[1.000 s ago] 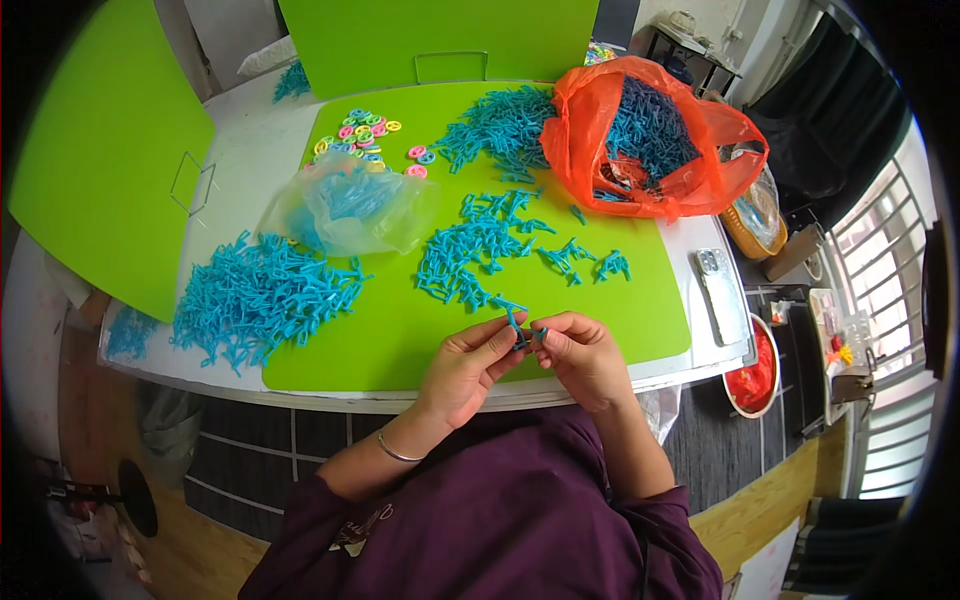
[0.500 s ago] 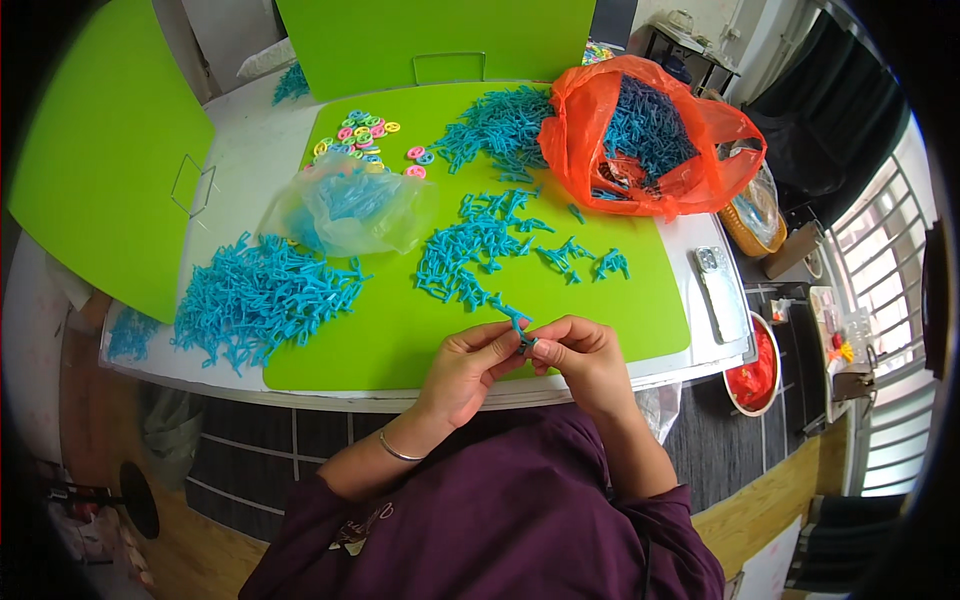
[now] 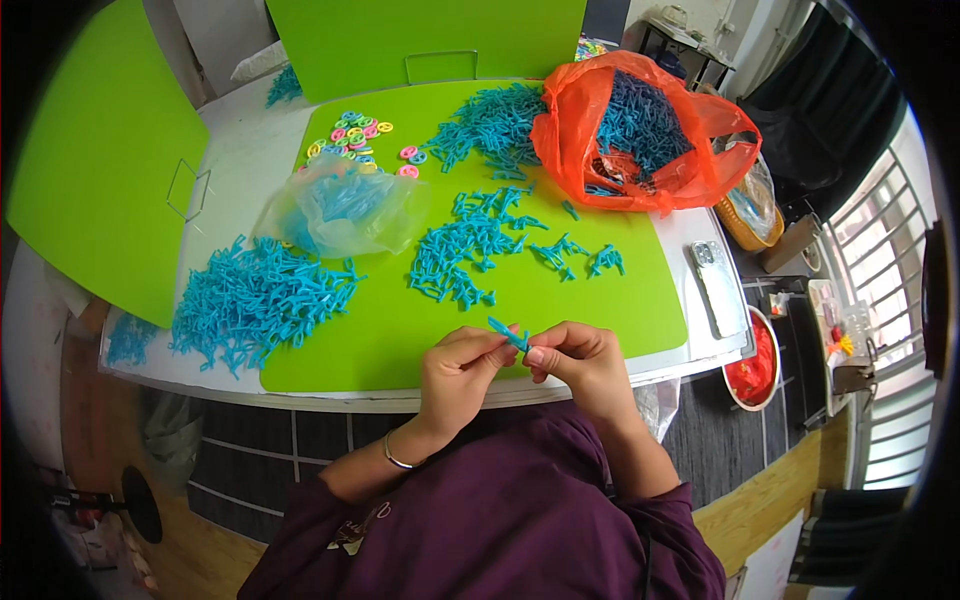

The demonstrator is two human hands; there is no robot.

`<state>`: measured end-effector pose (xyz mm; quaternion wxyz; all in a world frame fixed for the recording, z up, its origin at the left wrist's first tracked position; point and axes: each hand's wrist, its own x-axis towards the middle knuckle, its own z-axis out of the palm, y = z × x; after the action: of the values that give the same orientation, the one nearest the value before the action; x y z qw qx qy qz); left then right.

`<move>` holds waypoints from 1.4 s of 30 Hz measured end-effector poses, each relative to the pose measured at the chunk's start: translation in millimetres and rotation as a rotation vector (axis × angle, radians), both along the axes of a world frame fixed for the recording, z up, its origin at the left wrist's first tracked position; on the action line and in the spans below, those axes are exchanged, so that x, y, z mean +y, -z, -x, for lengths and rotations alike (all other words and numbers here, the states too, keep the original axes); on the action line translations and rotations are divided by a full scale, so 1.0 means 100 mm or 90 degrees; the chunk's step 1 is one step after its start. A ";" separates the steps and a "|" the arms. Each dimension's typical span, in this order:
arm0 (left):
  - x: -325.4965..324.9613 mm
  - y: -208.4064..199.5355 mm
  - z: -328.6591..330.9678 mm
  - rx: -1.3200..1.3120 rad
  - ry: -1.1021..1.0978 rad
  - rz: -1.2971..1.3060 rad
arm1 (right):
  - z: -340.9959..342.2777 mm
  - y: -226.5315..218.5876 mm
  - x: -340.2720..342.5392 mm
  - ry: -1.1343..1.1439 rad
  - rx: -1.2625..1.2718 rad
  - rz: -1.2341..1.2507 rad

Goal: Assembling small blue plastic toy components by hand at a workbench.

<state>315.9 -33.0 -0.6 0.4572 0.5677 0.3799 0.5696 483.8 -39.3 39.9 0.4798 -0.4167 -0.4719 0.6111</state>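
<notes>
Just above the near edge of the green mat (image 3: 620,330), my left hand (image 3: 452,375) and my right hand (image 3: 588,372) meet with their fingertips. Both pinch a small blue plastic piece (image 3: 508,333), whose narrow end points up and to the left. Thumbs and fingers hide its lower part, so I cannot tell if it is one piece or two. Beyond my hands spreads a loose pile of like blue pieces (image 3: 465,245), with small clusters (image 3: 606,261) to its right. A bigger blue heap (image 3: 262,300) lies at the left.
An orange-red plastic bag (image 3: 563,150) holds darker blue pieces (image 3: 645,125), beside another blue heap (image 3: 490,125). A translucent bag (image 3: 385,225) lies near colored rings (image 3: 350,135). A phone (image 3: 716,288) rests at the right edge. Green boards (image 3: 100,180) with wire handles stand left and behind.
My left fingers have shifted slightly on the blue piece, and its free end now leans further left. The whole view has moved a little. Both hands still hold together.
</notes>
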 end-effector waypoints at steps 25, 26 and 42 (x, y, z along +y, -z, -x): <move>0.05 -0.16 0.09 0.183 0.074 -0.100 | 0.24 0.23 -0.11 0.141 -0.171 -0.233; 0.05 -0.15 0.10 0.214 0.086 -0.089 | 0.23 0.21 -0.11 0.142 -0.170 -0.232; 0.02 -0.16 -0.02 0.221 0.021 -0.141 | 0.25 0.30 -0.01 0.218 -0.491 -0.515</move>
<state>317.6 -31.0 15.1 0.3289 0.7102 0.3788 0.4940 458.6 -39.9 10.2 0.4863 -0.4631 -0.7342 0.0997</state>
